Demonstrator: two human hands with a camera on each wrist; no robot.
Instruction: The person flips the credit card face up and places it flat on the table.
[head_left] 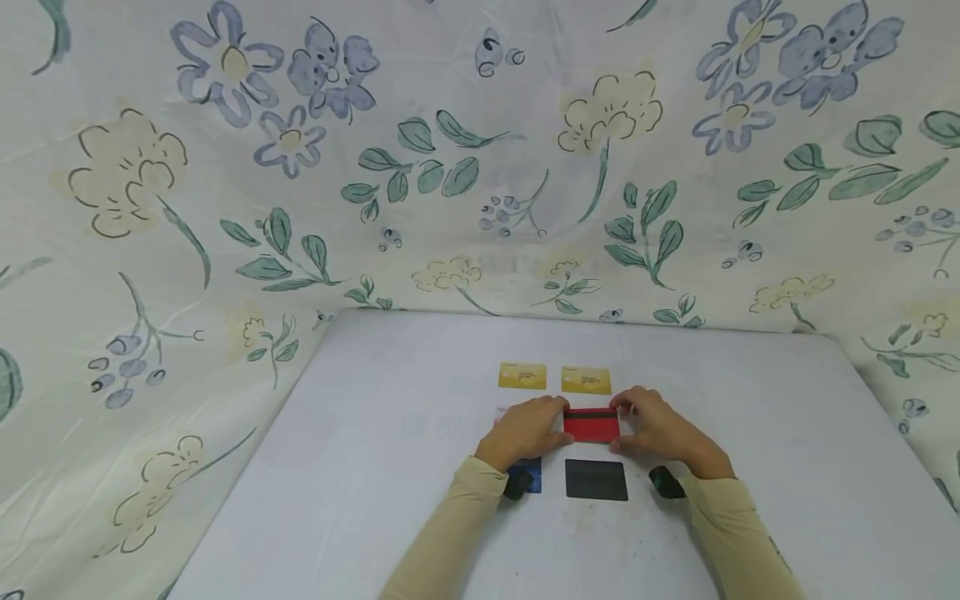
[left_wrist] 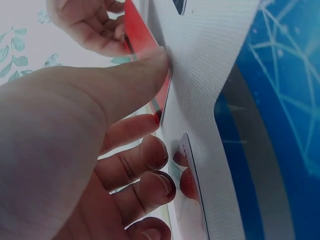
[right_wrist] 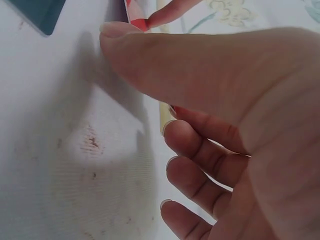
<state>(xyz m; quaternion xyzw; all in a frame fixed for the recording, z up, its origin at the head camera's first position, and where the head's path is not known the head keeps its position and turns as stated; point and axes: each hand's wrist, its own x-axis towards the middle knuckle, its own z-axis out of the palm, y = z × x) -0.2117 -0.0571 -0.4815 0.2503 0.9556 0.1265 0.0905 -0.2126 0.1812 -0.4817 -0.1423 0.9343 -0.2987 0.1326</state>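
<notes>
A red card (head_left: pixel 592 427) with a dark stripe along its far side is held between both hands above the white table. My left hand (head_left: pixel 525 429) pinches its left end, and the left wrist view shows the thumb and index finger on the card's edges. At its right end, my right hand (head_left: pixel 663 429) grips it between thumb and index finger. The other fingers of both hands are loosely bent. A pinkish card (head_left: pixel 501 412) lies partly hidden beneath my left hand. Near my left wrist is a blue card (head_left: pixel 535 472), partly covered.
Two yellow cards (head_left: pixel 522 376) lie side by side beyond the hands. A dark card (head_left: pixel 596 480) lies on the white table (head_left: pixel 360 433) nearer to me. Flower-patterned cloth (head_left: pixel 465 225) hangs behind the table. Small dark devices (head_left: pixel 517 482) sit at both wrists.
</notes>
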